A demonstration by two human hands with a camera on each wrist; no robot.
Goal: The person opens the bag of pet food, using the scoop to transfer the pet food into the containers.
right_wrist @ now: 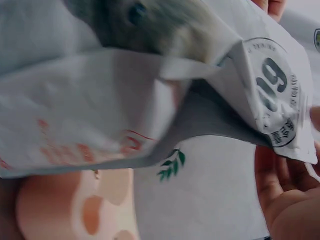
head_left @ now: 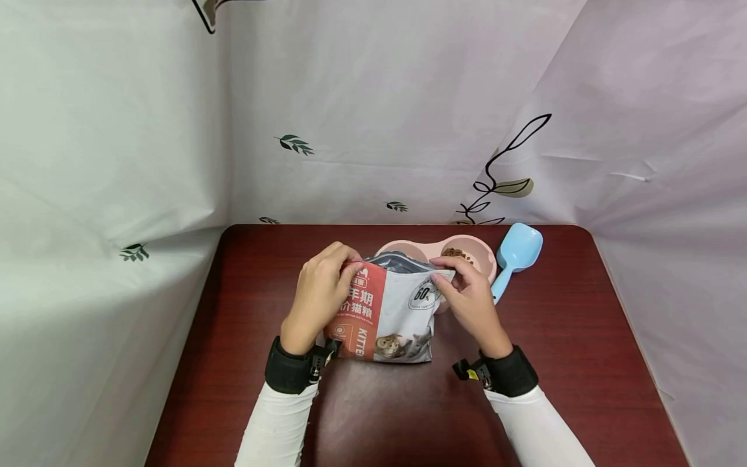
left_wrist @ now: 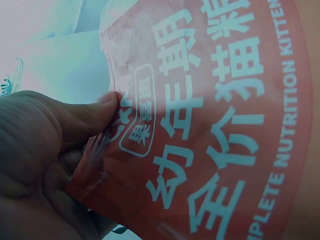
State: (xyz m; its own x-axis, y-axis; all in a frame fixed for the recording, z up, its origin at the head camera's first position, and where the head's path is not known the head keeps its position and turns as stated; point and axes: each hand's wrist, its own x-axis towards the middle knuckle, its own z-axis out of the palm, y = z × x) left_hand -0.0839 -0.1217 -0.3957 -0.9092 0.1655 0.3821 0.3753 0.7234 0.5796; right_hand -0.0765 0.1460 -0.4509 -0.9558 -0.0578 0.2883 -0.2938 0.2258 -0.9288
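Observation:
A red and white bag of kitten food is held up between both hands, its top edge parted so the grey inside shows. My left hand pinches the upper left corner, thumb on the printed front; the left wrist view shows this thumb pressed on the red panel. At the upper right corner my right hand pinches the edge between thumb and fingers. In the right wrist view the white side of the bag fills the upper part. Behind the bag a pink double bowl is partly hidden.
Brown kibble lies in the bowl's right-hand side. A light blue scoop rests on the dark red table, right of the bowl. White patterned cloth hangs behind and beside the table.

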